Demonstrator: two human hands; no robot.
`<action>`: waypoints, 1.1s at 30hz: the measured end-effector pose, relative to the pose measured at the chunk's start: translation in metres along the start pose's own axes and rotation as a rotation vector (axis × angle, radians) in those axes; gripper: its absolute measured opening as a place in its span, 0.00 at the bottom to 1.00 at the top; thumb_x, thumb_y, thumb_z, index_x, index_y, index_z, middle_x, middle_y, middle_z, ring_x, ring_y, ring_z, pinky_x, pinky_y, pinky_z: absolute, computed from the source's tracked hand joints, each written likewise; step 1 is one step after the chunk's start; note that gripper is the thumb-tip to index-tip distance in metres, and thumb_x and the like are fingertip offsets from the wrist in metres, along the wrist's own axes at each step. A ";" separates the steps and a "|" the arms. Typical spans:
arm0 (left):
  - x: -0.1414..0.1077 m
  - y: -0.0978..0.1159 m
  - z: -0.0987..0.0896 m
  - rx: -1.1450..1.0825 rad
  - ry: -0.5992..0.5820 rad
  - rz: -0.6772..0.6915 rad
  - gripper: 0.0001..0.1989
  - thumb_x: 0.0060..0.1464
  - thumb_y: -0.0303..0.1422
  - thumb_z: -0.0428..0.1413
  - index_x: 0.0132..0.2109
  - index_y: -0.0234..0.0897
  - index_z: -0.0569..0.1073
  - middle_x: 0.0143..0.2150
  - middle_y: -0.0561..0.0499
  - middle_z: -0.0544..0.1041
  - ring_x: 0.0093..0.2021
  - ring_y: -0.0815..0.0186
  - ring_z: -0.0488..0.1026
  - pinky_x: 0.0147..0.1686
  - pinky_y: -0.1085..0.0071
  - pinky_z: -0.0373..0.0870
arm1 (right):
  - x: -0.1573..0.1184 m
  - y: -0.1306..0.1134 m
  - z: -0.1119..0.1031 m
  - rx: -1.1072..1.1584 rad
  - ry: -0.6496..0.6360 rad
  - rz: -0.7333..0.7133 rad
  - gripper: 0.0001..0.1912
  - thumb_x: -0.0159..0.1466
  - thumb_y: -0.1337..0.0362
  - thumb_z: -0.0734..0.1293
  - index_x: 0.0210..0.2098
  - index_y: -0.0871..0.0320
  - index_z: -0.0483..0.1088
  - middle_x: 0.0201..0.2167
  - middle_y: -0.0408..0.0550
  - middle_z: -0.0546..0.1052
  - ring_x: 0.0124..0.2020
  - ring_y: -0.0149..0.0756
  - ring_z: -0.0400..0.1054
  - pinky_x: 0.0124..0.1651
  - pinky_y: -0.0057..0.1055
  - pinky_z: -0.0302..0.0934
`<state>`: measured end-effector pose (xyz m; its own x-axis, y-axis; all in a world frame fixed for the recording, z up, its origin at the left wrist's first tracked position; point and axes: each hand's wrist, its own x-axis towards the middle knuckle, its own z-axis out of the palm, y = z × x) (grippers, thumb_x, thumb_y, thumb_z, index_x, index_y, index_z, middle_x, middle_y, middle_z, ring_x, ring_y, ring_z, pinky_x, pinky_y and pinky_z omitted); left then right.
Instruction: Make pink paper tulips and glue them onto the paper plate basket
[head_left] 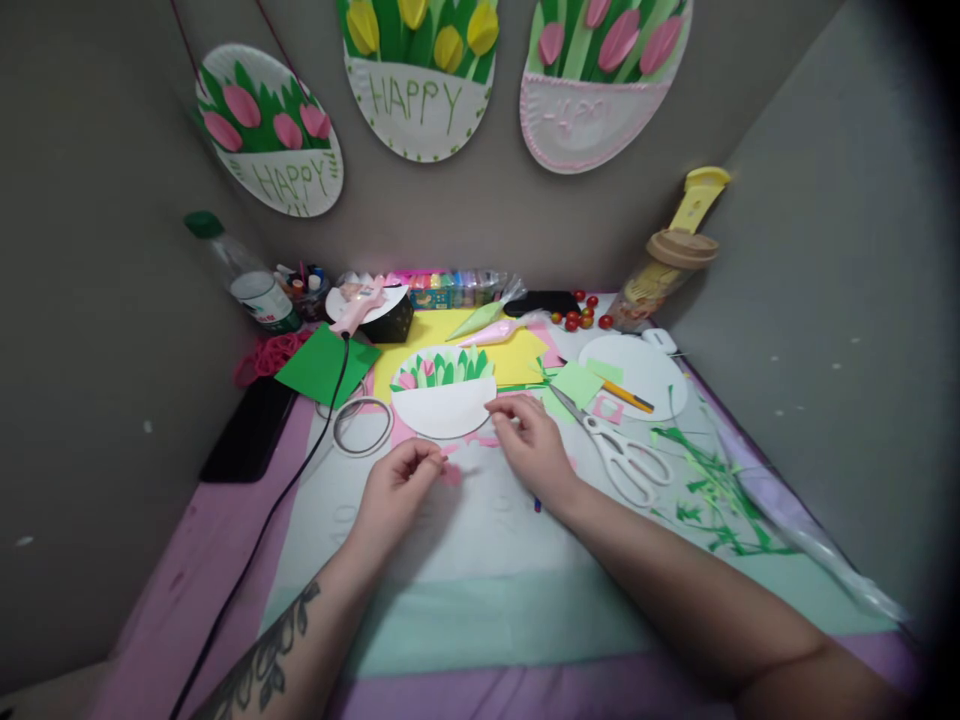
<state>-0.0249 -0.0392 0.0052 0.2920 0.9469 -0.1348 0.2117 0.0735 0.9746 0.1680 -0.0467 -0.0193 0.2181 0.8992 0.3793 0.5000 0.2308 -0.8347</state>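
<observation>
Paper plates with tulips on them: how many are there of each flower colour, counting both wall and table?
Pink: 3 (left wall plate, right wall plate, and table plate near the right hand)
Yellow: 1 (middle wall plate)
Total: 4

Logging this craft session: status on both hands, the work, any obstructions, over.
Left hand pinching pink paper piece. Right hand at right edge of white plate, contact unclear. Plate bears green leaves, pink tulips. Scissors right of right hand, clear of plate.
</observation>
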 end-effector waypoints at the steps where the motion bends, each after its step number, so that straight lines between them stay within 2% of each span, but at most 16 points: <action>1: -0.001 0.000 0.001 0.001 -0.004 0.008 0.10 0.52 0.38 0.55 0.31 0.35 0.72 0.27 0.53 0.75 0.28 0.70 0.69 0.30 0.76 0.63 | -0.003 -0.004 0.001 -0.001 -0.047 -0.037 0.08 0.60 0.68 0.63 0.37 0.56 0.72 0.35 0.48 0.73 0.41 0.40 0.66 0.45 0.38 0.61; 3: -0.001 0.000 0.002 0.006 -0.008 0.018 0.10 0.53 0.38 0.55 0.32 0.35 0.72 0.27 0.53 0.74 0.28 0.70 0.68 0.30 0.76 0.62 | -0.009 -0.013 0.004 0.021 -0.117 -0.088 0.08 0.60 0.66 0.66 0.39 0.55 0.73 0.36 0.48 0.72 0.42 0.40 0.66 0.46 0.38 0.61; 5: -0.002 -0.001 0.002 0.005 -0.013 0.021 0.11 0.53 0.38 0.54 0.31 0.35 0.72 0.26 0.54 0.73 0.27 0.71 0.67 0.28 0.76 0.61 | -0.013 -0.019 0.005 0.058 -0.148 -0.098 0.07 0.58 0.67 0.67 0.37 0.55 0.74 0.35 0.48 0.71 0.41 0.38 0.66 0.45 0.37 0.62; 14: -0.002 -0.002 0.007 -0.030 -0.038 -0.043 0.11 0.53 0.39 0.55 0.30 0.34 0.73 0.29 0.51 0.76 0.30 0.68 0.70 0.33 0.74 0.64 | -0.015 -0.020 0.008 0.072 -0.084 -0.188 0.05 0.59 0.69 0.67 0.33 0.54 0.73 0.32 0.46 0.71 0.38 0.37 0.67 0.43 0.37 0.63; 19: -0.003 0.000 0.008 -0.048 -0.018 -0.035 0.11 0.52 0.38 0.55 0.30 0.34 0.73 0.28 0.51 0.76 0.30 0.68 0.71 0.33 0.74 0.65 | -0.015 -0.020 0.008 0.066 -0.124 -0.116 0.07 0.58 0.69 0.68 0.36 0.54 0.73 0.34 0.47 0.72 0.39 0.37 0.67 0.42 0.36 0.63; 22: -0.003 -0.001 0.008 -0.020 -0.004 -0.025 0.11 0.52 0.39 0.55 0.31 0.34 0.73 0.28 0.51 0.76 0.30 0.68 0.70 0.32 0.74 0.65 | -0.015 -0.020 0.009 0.074 -0.160 -0.075 0.05 0.58 0.68 0.67 0.34 0.55 0.73 0.33 0.46 0.73 0.37 0.37 0.67 0.40 0.35 0.63; 30: -0.003 -0.004 0.008 -0.057 -0.047 -0.041 0.11 0.52 0.38 0.55 0.31 0.34 0.73 0.30 0.49 0.77 0.32 0.67 0.72 0.36 0.73 0.66 | -0.015 -0.018 0.011 0.083 -0.136 -0.123 0.04 0.58 0.70 0.67 0.33 0.54 0.72 0.31 0.46 0.73 0.37 0.36 0.67 0.40 0.35 0.63; 33: -0.002 -0.005 0.008 -0.077 -0.050 -0.057 0.11 0.51 0.38 0.56 0.30 0.34 0.74 0.29 0.49 0.77 0.32 0.67 0.71 0.35 0.73 0.67 | -0.016 -0.018 0.010 0.078 -0.136 -0.146 0.04 0.59 0.69 0.66 0.32 0.54 0.72 0.31 0.46 0.73 0.36 0.36 0.67 0.39 0.35 0.63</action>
<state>-0.0189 -0.0443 -0.0005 0.3279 0.9239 -0.1970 0.1570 0.1523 0.9758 0.1466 -0.0610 -0.0140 0.0308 0.8946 0.4457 0.4505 0.3857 -0.8052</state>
